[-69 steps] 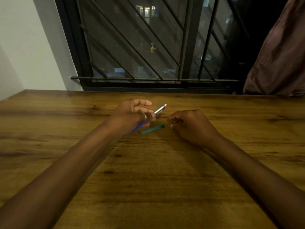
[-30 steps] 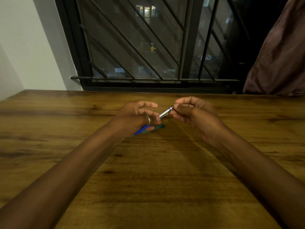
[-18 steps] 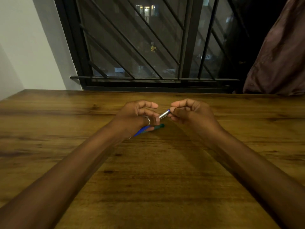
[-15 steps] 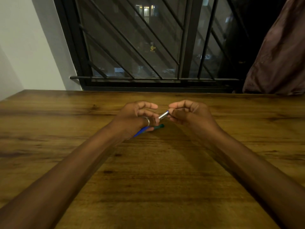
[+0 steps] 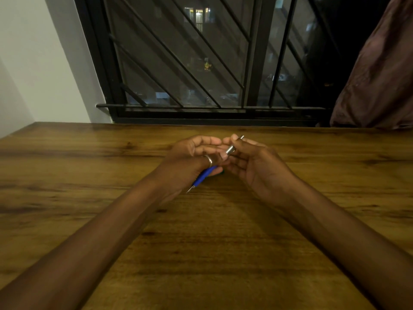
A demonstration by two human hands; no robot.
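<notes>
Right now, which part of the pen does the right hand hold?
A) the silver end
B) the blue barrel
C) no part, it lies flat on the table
A: the right hand pinches the silver end, while the left hand grips the blue barrel.

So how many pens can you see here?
2. The left hand and right hand hold a blue pen; a green pen lies on the table beneath them, mostly hidden.

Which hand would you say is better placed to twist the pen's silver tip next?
Probably the right hand: its fingers curl round the silver tip, while the left hand grips the blue barrel, steadying it.
</notes>
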